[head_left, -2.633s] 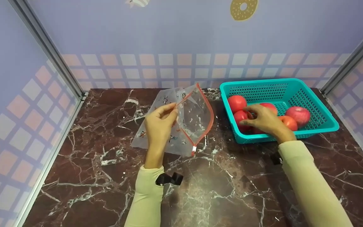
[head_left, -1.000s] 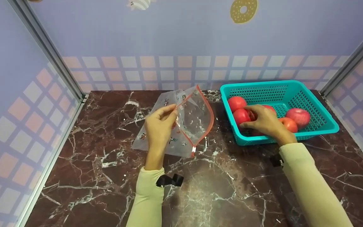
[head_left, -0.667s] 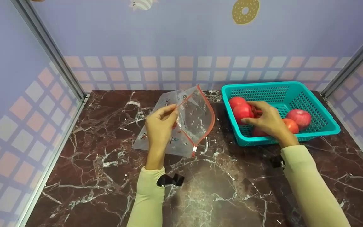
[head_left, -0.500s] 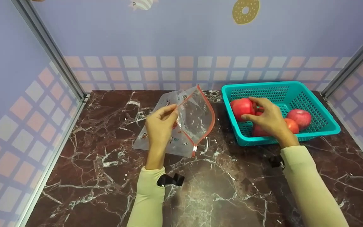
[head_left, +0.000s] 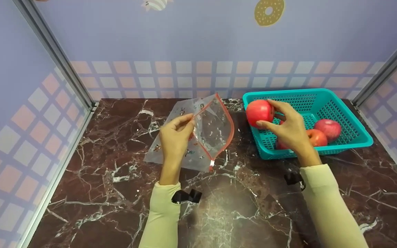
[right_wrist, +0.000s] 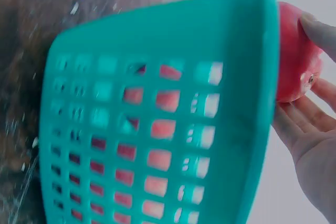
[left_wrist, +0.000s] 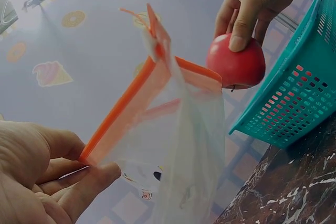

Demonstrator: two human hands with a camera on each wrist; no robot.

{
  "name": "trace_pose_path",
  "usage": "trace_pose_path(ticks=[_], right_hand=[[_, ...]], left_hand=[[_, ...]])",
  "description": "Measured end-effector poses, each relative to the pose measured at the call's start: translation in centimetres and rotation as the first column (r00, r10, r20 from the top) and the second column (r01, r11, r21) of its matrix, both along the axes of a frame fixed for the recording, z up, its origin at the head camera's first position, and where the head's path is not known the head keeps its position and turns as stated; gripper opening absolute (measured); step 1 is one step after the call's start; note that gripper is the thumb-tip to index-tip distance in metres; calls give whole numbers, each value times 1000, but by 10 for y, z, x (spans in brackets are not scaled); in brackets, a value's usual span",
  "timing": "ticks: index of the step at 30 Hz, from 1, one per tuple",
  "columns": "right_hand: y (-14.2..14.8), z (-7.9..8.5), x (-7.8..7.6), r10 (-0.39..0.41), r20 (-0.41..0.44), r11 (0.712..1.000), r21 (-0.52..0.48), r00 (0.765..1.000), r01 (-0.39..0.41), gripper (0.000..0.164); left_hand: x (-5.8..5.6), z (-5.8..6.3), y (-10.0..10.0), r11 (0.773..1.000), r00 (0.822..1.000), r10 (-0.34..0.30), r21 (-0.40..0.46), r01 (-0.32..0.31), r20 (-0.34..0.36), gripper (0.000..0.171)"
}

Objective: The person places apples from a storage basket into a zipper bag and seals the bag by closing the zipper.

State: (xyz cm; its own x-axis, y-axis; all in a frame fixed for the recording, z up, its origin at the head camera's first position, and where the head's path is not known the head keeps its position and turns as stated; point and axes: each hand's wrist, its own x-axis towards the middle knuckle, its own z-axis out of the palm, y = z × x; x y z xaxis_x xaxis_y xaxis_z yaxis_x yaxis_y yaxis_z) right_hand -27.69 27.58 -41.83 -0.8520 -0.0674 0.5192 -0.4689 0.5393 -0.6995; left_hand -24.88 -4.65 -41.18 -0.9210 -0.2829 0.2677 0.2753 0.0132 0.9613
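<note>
Between thumb and fingers, my left hand [head_left: 176, 136] pinches the orange-red rim of a clear zip bag [head_left: 215, 131]. The bag's mouth gapes toward the basket, and small printed figures mark its side. In the left wrist view the pinched orange strip [left_wrist: 118, 111] runs up from my fingertips. My right hand [head_left: 289, 125] grips a red apple [head_left: 260, 113] over the left rim of the teal basket [head_left: 352, 141]. The right wrist view shows that apple [right_wrist: 294, 51] just beyond the basket rim, thumb on one side and fingers below.
More apples lie in the basket, among them a pink-red apple [head_left: 327, 129] and an orange-red apple [head_left: 316, 137]; others are partly hidden behind my right hand. The dark marbled tabletop [head_left: 112, 206] is bounded by a patterned back wall [head_left: 198, 41] and side panels.
My right hand has taken hold of an apple among the others and lifted it up and left to the basket's rim. The left hand and the bag have stayed in place.
</note>
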Motion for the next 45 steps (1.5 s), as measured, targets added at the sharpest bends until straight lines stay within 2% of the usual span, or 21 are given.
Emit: trace_pose_path(ticks=[7, 14, 21, 28, 35, 45], right_hand=[[-27, 7, 11, 56, -37, 991, -123, 998, -61, 69], [-47, 11, 22, 160, -44, 946, -278, 986, -166, 68], [-67, 9, 28, 240, -105, 912, -315, 965, -261, 68], [-82, 0, 29, 272, -62, 887, -371, 960, -275, 66], [-90, -12, 28, 309, 14, 899, -330, 951, -288, 67], [-95, -19, 25, 283, 14, 928, -257, 959, -270, 65]], left_hand=[[-1, -2, -1, 1000, 1000, 9, -25, -9, 4, 15], [-1, -1, -2, 999, 1000, 18, -38, -18, 9, 15], [-1, 0, -2, 1000, 1000, 12, -23, -11, 18, 15], [-1, 1, -2, 1000, 1000, 10, -1, -10, 25, 15], [-1, 3, 0, 999, 1000, -27, 35, 26, 13, 16], [2, 5, 1, 996, 998, -63, 62, 61, 29, 16]])
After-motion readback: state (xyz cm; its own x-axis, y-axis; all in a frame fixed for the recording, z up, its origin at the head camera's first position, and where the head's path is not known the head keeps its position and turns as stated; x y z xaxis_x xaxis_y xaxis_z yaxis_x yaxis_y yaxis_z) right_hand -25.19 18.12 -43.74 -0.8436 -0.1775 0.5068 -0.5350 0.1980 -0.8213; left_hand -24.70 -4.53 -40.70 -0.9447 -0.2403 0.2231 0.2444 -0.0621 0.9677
